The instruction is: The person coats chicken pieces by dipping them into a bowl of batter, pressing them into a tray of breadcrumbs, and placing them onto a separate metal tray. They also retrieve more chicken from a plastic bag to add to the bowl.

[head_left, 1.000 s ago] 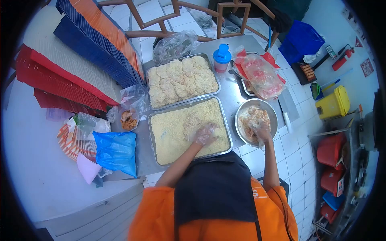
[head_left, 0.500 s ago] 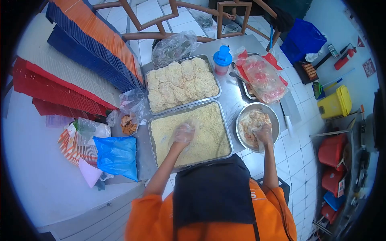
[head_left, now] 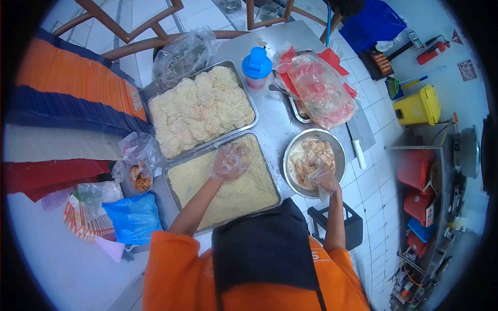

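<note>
Breading meat pieces at the steel counter [head_left: 270, 124]
Left hand [head_left: 230, 161] presses open into the crumb tray [head_left: 220, 181]; far tray [head_left: 199, 110] already holds coated pieces; right hand [head_left: 321, 177] grips raw meat in the bowl [head_left: 310, 161], more remaining

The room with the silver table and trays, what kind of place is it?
Probably a food shop's kitchen. A steel tray of breadcrumbs lies under the gloved left hand, a second tray holds crumbed pieces, the right hand reaches into a round metal bowl, and flat orange and blue cartons are stacked beside.
</note>
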### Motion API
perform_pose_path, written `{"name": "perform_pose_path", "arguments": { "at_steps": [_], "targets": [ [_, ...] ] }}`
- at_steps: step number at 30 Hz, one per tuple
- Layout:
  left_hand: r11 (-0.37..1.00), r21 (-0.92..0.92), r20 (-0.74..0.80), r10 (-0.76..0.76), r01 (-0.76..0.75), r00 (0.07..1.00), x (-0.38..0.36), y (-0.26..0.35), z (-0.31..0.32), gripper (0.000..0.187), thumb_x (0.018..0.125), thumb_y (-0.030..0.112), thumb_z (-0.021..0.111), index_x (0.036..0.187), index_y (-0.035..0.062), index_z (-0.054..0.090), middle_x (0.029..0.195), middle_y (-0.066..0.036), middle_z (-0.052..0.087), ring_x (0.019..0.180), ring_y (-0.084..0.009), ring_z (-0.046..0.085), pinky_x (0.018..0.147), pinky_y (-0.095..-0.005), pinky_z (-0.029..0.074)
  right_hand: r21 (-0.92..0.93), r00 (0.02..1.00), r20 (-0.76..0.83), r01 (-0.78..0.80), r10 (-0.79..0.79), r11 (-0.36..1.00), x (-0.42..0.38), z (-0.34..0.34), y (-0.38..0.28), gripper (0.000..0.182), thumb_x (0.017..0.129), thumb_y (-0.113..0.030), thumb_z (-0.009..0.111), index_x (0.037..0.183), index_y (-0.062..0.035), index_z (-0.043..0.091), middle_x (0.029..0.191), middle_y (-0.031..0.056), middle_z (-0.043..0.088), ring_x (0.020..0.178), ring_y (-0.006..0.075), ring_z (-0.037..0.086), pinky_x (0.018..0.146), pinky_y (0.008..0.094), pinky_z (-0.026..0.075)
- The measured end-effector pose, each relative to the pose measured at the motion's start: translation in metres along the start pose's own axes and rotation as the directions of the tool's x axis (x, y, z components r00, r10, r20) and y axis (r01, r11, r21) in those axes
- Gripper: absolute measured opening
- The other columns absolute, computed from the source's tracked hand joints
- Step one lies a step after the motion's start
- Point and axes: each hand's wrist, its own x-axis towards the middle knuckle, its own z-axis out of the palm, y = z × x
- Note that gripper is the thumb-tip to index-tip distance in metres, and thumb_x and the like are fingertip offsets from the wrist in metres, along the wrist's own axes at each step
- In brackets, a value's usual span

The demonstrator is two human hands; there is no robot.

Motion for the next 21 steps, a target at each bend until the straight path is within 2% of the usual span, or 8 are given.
{"name": "perform_pose_path", "arguments": {
  "at_steps": [3, 7, 10, 12, 16, 18, 19, 21],
  "targets": [
    [0.995, 0.099, 0.044, -0.036, 0.032, 0.998, 0.002, 0.004, -0.005, 0.044, 0.084, 0.046, 0.055, 0.12, 0.0204, 0.058, 0.113, -0.008, 0.055, 0.103, -0.0268, 0.05, 0.087, -0.0421, 0.038, -0.247, 0.96, 0.138, -0.205, 0.243, 0.947, -0.007, -0.011, -0.038, 0.048, 0.067, -0.021, 0.077, 0.106, 0.0014, 0.062, 0.103, 0.0189, 0.064, 0.093, 0.0284, 0.063, 0.08, 0.0363, 0.05],
    [0.996, 0.042, 0.169, -0.09, 0.084, 0.982, 0.007, 0.011, -0.027, 0.043, 0.084, 0.043, 0.056, 0.121, 0.02, 0.057, 0.112, -0.009, 0.056, 0.104, -0.0269, 0.049, 0.088, -0.0418, 0.038, -0.601, 0.925, 0.058, -0.268, 0.376, 0.753, 0.007, -0.002, -0.02, 0.046, 0.067, -0.024, 0.078, 0.1, 0.0032, 0.063, 0.097, 0.0195, 0.065, 0.089, 0.0303, 0.064, 0.077, 0.0372, 0.05],
    [0.989, -0.113, -0.081, -0.102, 0.092, 0.991, -0.011, 0.004, -0.004, 0.042, 0.085, 0.038, 0.056, 0.12, 0.0161, 0.056, 0.111, -0.012, 0.056, 0.104, -0.0275, 0.05, 0.089, -0.0431, 0.038, -0.436, 0.97, -0.022, -0.226, 0.24, 0.871, -0.007, -0.015, -0.043, 0.039, 0.067, -0.022, 0.078, 0.093, 0.0031, 0.063, 0.092, 0.0171, 0.067, 0.085, 0.0275, 0.065, 0.075, 0.0372, 0.051],
    [0.876, 0.025, -0.445, -0.422, 0.482, 0.79, -0.03, 0.007, 0.018, 0.043, 0.085, 0.035, 0.056, 0.122, 0.0113, 0.055, 0.115, -0.014, 0.055, 0.104, -0.0285, 0.05, 0.09, -0.0448, 0.039, -0.188, 0.989, 0.11, -0.08, 0.102, 0.979, -0.002, -0.03, -0.004, 0.042, 0.07, -0.018, 0.078, 0.102, 0.003, 0.062, 0.1, 0.0162, 0.066, 0.093, 0.0233, 0.063, 0.08, 0.0357, 0.051],
    [0.698, -0.045, -0.273, -0.697, 0.715, 0.664, -0.057, 0.009, 0.038, 0.047, 0.086, 0.036, 0.055, 0.124, 0.0082, 0.053, 0.12, -0.015, 0.053, 0.108, -0.0301, 0.05, 0.091, -0.0459, 0.038, -0.067, 0.999, -0.033, 0.005, -0.007, 0.998, -0.002, -0.033, 0.035, 0.052, 0.07, -0.01, 0.074, 0.118, 0.001, 0.056, 0.099, 0.0129, 0.067, 0.092, 0.0227, 0.063, 0.082, 0.0365, 0.05],
    [0.721, -0.017, -0.268, -0.671, 0.693, 0.692, -0.056, 0.008, 0.04, 0.053, 0.086, 0.04, 0.055, 0.13, 0.0095, 0.05, 0.124, -0.015, 0.051, 0.111, -0.0319, 0.048, 0.094, -0.0464, 0.035, 0.544, 0.997, 0.08, -0.042, -0.002, 0.838, -0.006, -0.038, 0.033, 0.056, 0.073, -0.011, 0.073, 0.123, 0.0016, 0.052, 0.105, 0.012, 0.065, 0.097, 0.0223, 0.061, 0.087, 0.0351, 0.048],
    [0.718, -0.02, -0.264, -0.675, 0.696, 0.689, -0.054, 0.014, 0.029, 0.053, 0.086, 0.04, 0.055, 0.13, 0.0095, 0.05, 0.124, -0.015, 0.051, 0.111, -0.0319, 0.048, 0.094, -0.0464, 0.035, 0.54, 0.996, 0.084, -0.047, 0.002, 0.84, -0.008, -0.04, 0.011, 0.056, 0.073, -0.011, 0.073, 0.123, 0.0016, 0.052, 0.105, 0.012, 0.065, 0.097, 0.0223, 0.061, 0.087, 0.0351, 0.048],
    [0.75, -0.074, -0.156, -0.66, 0.658, 0.735, -0.046, 0.028, -0.007, 0.058, 0.087, 0.045, 0.054, 0.133, 0.0118, 0.047, 0.125, -0.016, 0.05, 0.113, -0.0321, 0.047, 0.096, -0.0465, 0.033, -0.122, 0.999, -0.02, -0.048, 0.046, 0.991, -0.01, -0.035, -0.048, 0.059, 0.076, -0.017, 0.073, 0.126, 0.0026, 0.048, 0.112, 0.0152, 0.061, 0.102, 0.0285, 0.061, 0.087, 0.0384, 0.048]
  ]
}}
